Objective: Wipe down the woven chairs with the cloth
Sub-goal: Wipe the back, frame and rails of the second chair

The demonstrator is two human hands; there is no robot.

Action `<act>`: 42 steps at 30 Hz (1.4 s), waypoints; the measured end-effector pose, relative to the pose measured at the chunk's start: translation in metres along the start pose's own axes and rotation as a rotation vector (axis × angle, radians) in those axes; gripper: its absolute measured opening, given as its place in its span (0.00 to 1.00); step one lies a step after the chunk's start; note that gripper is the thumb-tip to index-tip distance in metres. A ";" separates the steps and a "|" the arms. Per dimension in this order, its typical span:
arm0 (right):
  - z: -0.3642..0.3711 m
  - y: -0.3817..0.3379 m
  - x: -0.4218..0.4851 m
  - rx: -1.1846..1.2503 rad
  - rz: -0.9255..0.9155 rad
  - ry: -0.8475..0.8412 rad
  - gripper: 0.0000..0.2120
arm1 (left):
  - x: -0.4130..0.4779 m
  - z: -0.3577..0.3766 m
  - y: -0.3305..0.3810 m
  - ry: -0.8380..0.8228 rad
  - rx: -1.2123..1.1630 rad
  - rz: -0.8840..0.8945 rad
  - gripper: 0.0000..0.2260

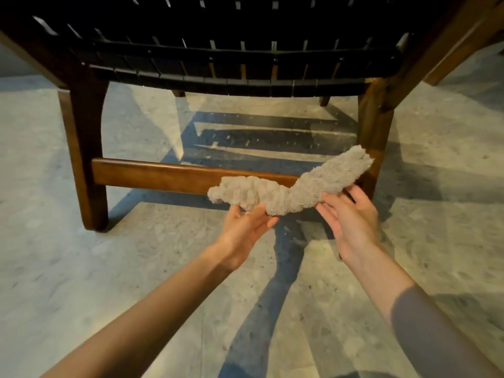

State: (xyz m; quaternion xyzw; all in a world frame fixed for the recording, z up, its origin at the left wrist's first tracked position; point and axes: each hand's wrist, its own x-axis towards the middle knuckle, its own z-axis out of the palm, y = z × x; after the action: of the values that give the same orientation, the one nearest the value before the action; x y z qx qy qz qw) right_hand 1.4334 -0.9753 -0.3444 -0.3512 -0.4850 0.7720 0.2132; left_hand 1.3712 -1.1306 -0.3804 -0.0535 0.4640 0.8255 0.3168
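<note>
Before crossbar (163, 174) of woven chair (245, 77): cloth (294, 189) bunched into long fluffy roll, spanning bar's right half; whether it touches bar, cannot tell. Left hand (245, 230) palm up beneath roll's left part, grip loose, thumb and fingers cupping underside. Right hand (351, 216) pinches right part, fingers half curled. Cloth's right end rises before right leg (375, 132), hiding bar-to-leg joint. Left leg (84, 165) well apart. Speckled floor (122, 282) carries slatted shadows under chair. More wood framing (463, 47) top right.
</note>
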 end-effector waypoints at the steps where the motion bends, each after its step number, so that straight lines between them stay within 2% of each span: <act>1: 0.006 -0.004 0.001 -0.022 -0.018 -0.043 0.17 | -0.002 -0.002 0.011 0.026 0.014 0.022 0.15; 6: 0.041 -0.021 0.009 -0.146 -0.036 -0.246 0.23 | -0.025 -0.010 0.078 0.171 0.093 0.082 0.16; 9: 0.061 -0.032 0.007 -0.252 -0.020 -0.363 0.28 | -0.043 -0.016 0.114 0.222 0.160 0.121 0.13; 12: 0.074 -0.034 0.001 -0.592 -0.295 -0.312 0.30 | -0.054 -0.025 0.144 0.257 0.172 0.140 0.13; 15: 0.090 -0.035 -0.008 -0.824 -0.550 -0.291 0.19 | -0.060 -0.035 0.163 0.191 0.208 0.128 0.13; 17: 0.109 -0.033 -0.012 -0.918 -0.592 -0.420 0.10 | -0.060 -0.043 0.169 0.149 0.221 0.088 0.15; 18: 0.121 -0.032 -0.015 -0.927 -0.553 -0.531 0.09 | -0.058 -0.046 0.172 0.129 0.230 0.068 0.16; 20: 0.148 -0.030 -0.023 -0.909 -0.421 -0.757 0.14 | -0.055 -0.054 0.176 0.082 0.263 0.041 0.17; 22: 0.172 -0.028 -0.030 -0.883 -0.372 -0.882 0.16 | -0.052 -0.062 0.182 0.032 0.294 0.047 0.19; 24: 0.191 -0.024 -0.033 -0.880 -0.418 -0.867 0.15 | -0.050 -0.074 0.192 -0.005 0.294 0.083 0.18; 27: 0.216 -0.020 -0.040 -0.943 -0.557 -0.746 0.14 | -0.052 -0.092 0.213 -0.018 0.275 0.122 0.19; 29: 0.234 -0.020 -0.048 -1.005 -0.643 -0.730 0.15 | -0.054 -0.105 0.229 0.072 0.330 0.154 0.24; 30: 0.244 -0.022 -0.054 -1.039 -0.689 -0.733 0.15 | -0.056 -0.112 0.237 0.171 0.404 0.185 0.27; 32: 0.263 -0.027 -0.064 -1.121 -0.775 -0.734 0.10 | -0.059 -0.129 0.255 0.399 0.644 0.307 0.30; 33: 0.272 -0.030 -0.070 -1.166 -0.802 -0.740 0.09 | -0.061 -0.137 0.263 0.440 0.773 0.398 0.30; 34: 0.282 -0.034 -0.075 -1.204 -0.819 -0.750 0.08 | -0.064 -0.145 0.273 0.418 0.897 0.503 0.31; 36: 0.300 -0.041 -0.088 -1.244 -0.851 -0.772 0.09 | -0.069 -0.154 0.293 0.274 1.131 0.675 0.30; 38: 0.318 -0.048 -0.103 -1.267 -0.898 -0.794 0.09 | -0.074 -0.156 0.317 0.084 1.299 0.748 0.26; 40: 0.335 -0.055 -0.117 -1.290 -0.943 -0.787 0.09 | -0.079 -0.154 0.341 -0.082 1.387 0.795 0.19; 42: 0.348 -0.062 -0.129 -1.309 -1.003 -0.731 0.08 | -0.085 -0.155 0.362 -0.165 1.404 0.868 0.11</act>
State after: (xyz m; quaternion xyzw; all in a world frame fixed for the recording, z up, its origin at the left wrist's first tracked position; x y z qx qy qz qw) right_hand 1.2575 -1.2435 -0.1466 0.1180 -0.9612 0.2212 0.1148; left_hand 1.1989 -1.4285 -0.1704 0.4013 0.8260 0.3940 -0.0375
